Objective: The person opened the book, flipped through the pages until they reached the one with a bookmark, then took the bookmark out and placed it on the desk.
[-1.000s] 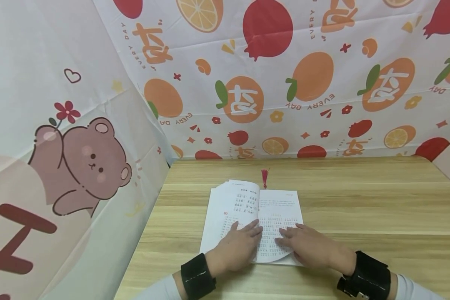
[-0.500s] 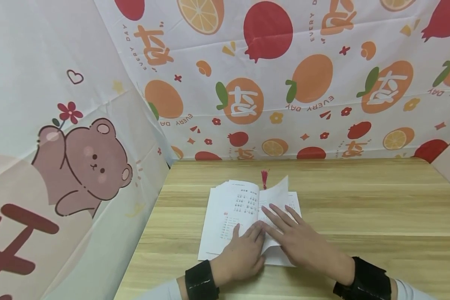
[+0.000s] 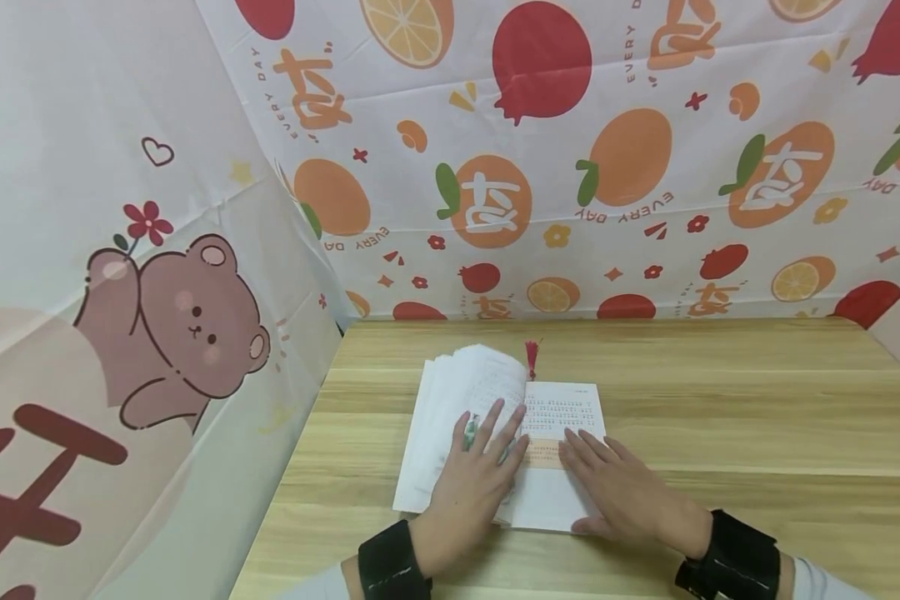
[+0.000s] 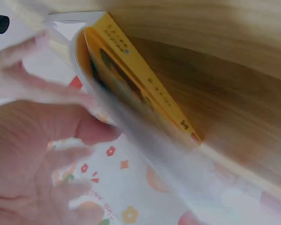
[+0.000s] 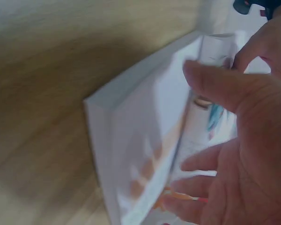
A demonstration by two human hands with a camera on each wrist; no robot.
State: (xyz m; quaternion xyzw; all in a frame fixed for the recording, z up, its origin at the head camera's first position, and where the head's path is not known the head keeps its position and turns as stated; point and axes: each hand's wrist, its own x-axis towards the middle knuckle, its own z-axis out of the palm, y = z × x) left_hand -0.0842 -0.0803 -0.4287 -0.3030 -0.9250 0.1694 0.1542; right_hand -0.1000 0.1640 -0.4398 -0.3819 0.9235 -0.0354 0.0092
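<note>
Head cam: book (image 3: 549, 502) lay open on table (image 3: 757, 400). Vs. ½ sec ago, its L pgs (image 3: 487, 379) had fluffed up & new R pg (image 3: 562, 400) showed, orange band (image 3: 543, 452) across, so turn prob. done. L hand (image 3: 474, 479), fingers spread, was over L pgs; R hand (image 3: 626, 492), fingers straight, rested on R pg.

the book (image 3: 543, 487) lies open on the bench (image 3: 742, 400), left-hand pages bulging in a curved, loose stack, right-hand page flatter, with printed lines, an orange band and white below. its red tassel (image 3: 532, 358) pokes past the far edge; the spine (image 4: 147, 77) is yellow.
</note>
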